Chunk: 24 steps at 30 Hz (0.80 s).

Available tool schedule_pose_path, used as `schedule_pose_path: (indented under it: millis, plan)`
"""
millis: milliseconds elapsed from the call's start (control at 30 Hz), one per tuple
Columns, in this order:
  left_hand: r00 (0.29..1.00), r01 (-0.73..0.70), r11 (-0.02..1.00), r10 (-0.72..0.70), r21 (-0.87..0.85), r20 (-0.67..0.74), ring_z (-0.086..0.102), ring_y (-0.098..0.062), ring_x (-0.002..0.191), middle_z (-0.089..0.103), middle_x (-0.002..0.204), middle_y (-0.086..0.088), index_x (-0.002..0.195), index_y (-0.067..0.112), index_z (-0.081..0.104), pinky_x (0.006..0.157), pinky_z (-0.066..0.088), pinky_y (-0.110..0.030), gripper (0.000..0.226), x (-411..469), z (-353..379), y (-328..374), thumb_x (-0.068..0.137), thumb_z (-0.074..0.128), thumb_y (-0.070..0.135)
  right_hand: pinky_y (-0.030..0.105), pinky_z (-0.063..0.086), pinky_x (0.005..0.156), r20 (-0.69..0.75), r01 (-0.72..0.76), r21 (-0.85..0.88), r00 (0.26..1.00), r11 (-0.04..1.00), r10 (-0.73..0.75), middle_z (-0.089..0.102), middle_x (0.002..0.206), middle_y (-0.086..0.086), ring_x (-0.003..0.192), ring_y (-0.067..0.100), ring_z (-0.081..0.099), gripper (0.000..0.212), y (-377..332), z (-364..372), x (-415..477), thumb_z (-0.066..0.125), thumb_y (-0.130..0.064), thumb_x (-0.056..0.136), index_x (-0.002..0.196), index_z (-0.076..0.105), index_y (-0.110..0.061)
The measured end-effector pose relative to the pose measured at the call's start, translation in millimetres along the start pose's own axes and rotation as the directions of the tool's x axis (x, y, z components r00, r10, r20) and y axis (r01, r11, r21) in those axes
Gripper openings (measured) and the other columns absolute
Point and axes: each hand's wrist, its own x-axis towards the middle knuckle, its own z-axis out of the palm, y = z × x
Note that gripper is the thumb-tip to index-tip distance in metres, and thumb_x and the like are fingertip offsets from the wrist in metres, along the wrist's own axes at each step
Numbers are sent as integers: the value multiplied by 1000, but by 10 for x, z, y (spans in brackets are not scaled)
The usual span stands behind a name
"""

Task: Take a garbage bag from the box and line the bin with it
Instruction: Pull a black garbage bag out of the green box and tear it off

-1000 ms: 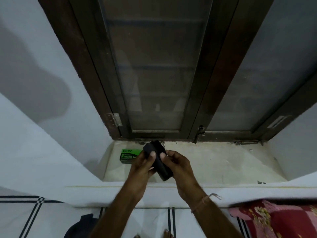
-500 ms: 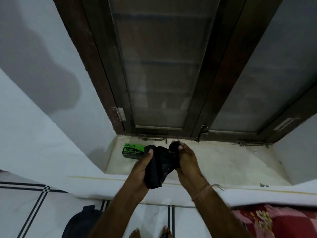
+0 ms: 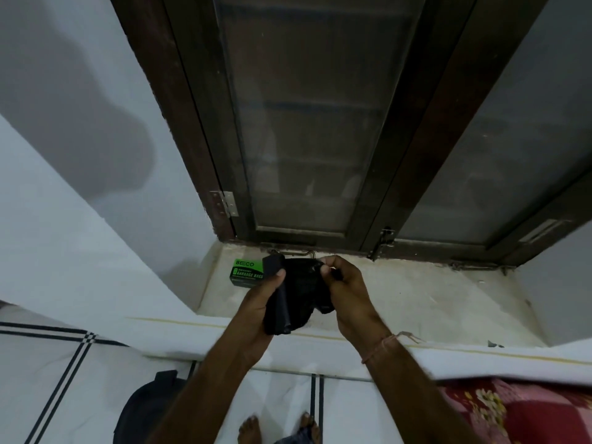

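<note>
The first step looks done: a black garbage bag [image 3: 296,296] is out of the box and held between both hands above the stone sill [image 3: 416,296]. The left hand [image 3: 261,304] clamps the folded part, thumb on top; the right hand [image 3: 344,288] pinches a loosened edge, so unfolding seems underway. Lining remains. The green box [image 3: 245,273] lies just beyond the left hand, partly hidden behind the bag. The bin is not clearly visible; a dark shape [image 3: 144,408] below the left forearm is too dim to identify.

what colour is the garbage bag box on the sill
Bright green box with a dark lower edge, clearest in the head view.
</note>
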Motion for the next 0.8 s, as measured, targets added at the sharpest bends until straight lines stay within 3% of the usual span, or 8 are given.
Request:
schedule_pose_path:
  millis: [100, 167, 233, 300, 467, 567, 667, 800]
  plan:
    - [1000, -3, 1000, 3, 31, -11, 67, -40, 118, 70, 128, -20, 138, 12, 60, 88, 60, -44, 49, 10, -16, -27, 97, 61, 38, 29, 59, 66, 119, -31, 23, 992, 999, 28, 76, 93, 11, 82, 28, 72, 32, -105, 28, -42, 50, -25, 107, 110, 72, -3]
    - [1000, -18, 999, 18, 29, -15, 66, -39, 122, 69, 131, -20, 140, 11, 59, 105, 52, -52, 54, 33, -45, -59, 95, 63, 42, 39, 62, 82, 189, -35, -112, 980, 993, 55, 79, 93, 11, 91, 27, 76, 40, -117, 73, -53, 65, -47, 95, 99, 76, -8]
    - [999, -31, 999, 31, 10, -9, 66, -38, 122, 69, 131, -20, 137, 10, 60, 110, 46, -56, 54, 35, -49, -66, 95, 64, 42, 48, 59, 76, 164, 24, -230, 986, 973, 15, 74, 82, 17, 82, 36, 72, 50, -85, 97, -53, 74, -55, 82, 85, 71, -5]
    - [1000, -29, 999, 29, 14, 3, 67, -38, 120, 70, 130, -19, 136, 12, 62, 107, 49, -57, 50, 26, -61, -54, 96, 62, 43, 41, 52, 65, 117, 34, -169, 993, 985, -15, 62, 73, 18, 73, 34, 61, 46, -35, 87, -26, 72, -43, 89, 79, 60, 0]
    - [1000, 2, 1000, -2, 0, -29, 72, -34, 111, 76, 121, -13, 135, 18, 62, 97, 57, -52, 43, 17, -40, -50, 99, 58, 39, 37, 49, 68, 38, 34, -65, 999, 997, -32, 63, 86, 13, 82, 26, 58, 12, -22, 49, 35, 57, -7, 101, 91, 62, -4]
    - [999, -4, 1000, 5, 5, -38, 69, -35, 118, 71, 128, -17, 140, 13, 57, 100, 56, -49, 50, 21, -9, -75, 99, 58, 42, 28, 56, 65, 84, -14, -24, 996, 1000, 16, 72, 100, 7, 89, 22, 68, 24, -88, 84, -12, 48, -17, 107, 109, 71, -10]
    - [999, -19, 1000, 18, -19, -45, 61, -39, 128, 63, 139, -21, 146, 11, 51, 111, 45, -57, 63, 55, -26, -100, 96, 65, 45, 28, 60, 66, 204, -67, -104, 975, 992, 87, 78, 95, 7, 85, 20, 75, 32, -128, 91, -65, 63, -42, 98, 106, 74, -13]
    - [1000, 4, 999, -5, -33, -28, 62, -39, 127, 63, 139, -22, 143, 11, 55, 108, 48, -55, 61, 55, -33, -95, 96, 65, 48, 21, 48, 50, 128, -33, -168, 990, 985, 55, 66, 70, 4, 62, 15, 64, 21, -60, 75, -32, 72, -24, 93, 84, 67, -6]
